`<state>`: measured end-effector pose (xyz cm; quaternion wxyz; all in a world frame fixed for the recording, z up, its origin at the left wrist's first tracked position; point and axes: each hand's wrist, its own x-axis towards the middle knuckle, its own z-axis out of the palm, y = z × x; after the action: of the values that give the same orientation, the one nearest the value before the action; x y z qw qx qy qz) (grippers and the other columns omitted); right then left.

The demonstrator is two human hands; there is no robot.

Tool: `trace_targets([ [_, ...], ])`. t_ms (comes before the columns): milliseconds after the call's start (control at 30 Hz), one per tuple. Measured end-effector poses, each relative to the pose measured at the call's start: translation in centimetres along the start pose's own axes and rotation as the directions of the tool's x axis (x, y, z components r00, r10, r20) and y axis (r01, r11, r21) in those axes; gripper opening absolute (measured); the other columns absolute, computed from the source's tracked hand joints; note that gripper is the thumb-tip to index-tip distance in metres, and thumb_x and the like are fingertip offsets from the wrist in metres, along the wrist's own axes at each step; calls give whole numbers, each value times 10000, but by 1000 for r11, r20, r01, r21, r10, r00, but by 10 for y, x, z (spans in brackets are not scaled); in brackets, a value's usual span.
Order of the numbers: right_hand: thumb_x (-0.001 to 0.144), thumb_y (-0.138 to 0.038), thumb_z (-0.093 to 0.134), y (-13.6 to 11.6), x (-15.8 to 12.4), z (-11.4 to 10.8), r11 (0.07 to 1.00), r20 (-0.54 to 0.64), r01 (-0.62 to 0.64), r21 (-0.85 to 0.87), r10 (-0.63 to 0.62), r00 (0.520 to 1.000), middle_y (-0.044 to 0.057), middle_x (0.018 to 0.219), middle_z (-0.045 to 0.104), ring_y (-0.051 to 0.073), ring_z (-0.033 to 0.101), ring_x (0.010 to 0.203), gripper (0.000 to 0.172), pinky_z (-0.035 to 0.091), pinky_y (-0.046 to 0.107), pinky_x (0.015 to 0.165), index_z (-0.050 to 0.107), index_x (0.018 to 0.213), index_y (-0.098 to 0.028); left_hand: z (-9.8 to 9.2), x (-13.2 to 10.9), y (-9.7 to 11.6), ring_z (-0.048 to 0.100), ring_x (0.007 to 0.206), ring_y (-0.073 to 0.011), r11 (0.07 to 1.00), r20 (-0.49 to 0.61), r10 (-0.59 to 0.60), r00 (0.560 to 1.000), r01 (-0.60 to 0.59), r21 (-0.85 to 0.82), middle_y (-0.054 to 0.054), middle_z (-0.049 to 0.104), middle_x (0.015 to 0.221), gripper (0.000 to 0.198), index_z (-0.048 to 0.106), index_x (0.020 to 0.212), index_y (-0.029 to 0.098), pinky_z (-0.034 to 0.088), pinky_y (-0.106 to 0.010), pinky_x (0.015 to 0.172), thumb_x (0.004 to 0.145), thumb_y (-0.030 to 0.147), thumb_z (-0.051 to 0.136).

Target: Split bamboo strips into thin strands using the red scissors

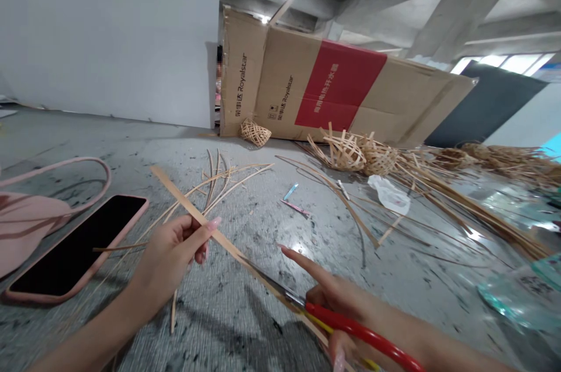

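Left hand (169, 261) pinches a bamboo strip (197, 215) between thumb and fingers, well in front of the flattened cardboard carton (333, 89). Right hand (339, 302) wraps red-handled scissors (357, 328), blades along the strip; whether they clamp it cannot be told. Woven bamboo baskets (344, 151) rest against the carton.

The red-handled scissors (355, 325) run off the bottom edge, partly hidden by the right hand (337, 296), whose lower fingers are cut off as well. The pink bag (26, 226) is cut off at the left edge, the clear plastic packet (521, 296) at the right. A pixelated shape (218, 68) beside the cardboard sheet (337, 86) cannot be made out, and the blue object (290, 191) and pink object (294, 207) on the floor are too small to tell.
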<state>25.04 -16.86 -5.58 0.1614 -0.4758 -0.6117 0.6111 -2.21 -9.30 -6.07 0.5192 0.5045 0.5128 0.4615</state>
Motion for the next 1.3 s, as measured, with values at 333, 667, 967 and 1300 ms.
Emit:
trace_targets([
  [333, 837, -462, 719, -6, -7, 2, 991, -5, -99, 91, 100, 995, -53, 743, 458, 195, 639, 663, 998, 434, 218, 501, 18, 1542, -375, 1, 1, -2, 488, 453, -106, 996, -3, 38, 999, -37, 82, 33, 546, 468, 328, 567, 522, 192, 387, -236, 478, 682, 430, 726],
  [667, 854, -494, 684, -5, -5, 6, 996, -38, -47, -74, 44, 998, -34, 741, 529, 180, 593, 625, 996, 461, 282, 595, -7, 1549, -315, 0, 4, -5, 497, 446, -107, 998, 8, 31, 999, -31, 51, 32, 553, 474, 302, 567, 521, 191, 400, -240, 482, 683, 391, 725],
  [967, 744, -627, 729, 0, -3, 3, 971, -53, 77, -227, -92, 994, -81, 707, 425, 130, 328, 569, 1097, 260, 245, 514, 58, 1546, -294, -1, 4, -4, 489, 457, -115, 999, 40, -7, 999, 5, 45, 24, 555, 482, 316, 567, 535, 189, 373, -247, 481, 676, 431, 713],
  [1300, 791, -433, 735, -3, -6, 2, 955, -21, 72, -287, -82, 996, -68, 760, 482, 134, 399, 603, 1046, 326, 239, 561, 14, 1544, -341, 4, -8, 0, 384, 433, -100, 996, 94, -54, 994, 48, 70, 57, 440, 418, 380, 507, 477, 200, 297, -241, 466, 640, 458, 733],
])
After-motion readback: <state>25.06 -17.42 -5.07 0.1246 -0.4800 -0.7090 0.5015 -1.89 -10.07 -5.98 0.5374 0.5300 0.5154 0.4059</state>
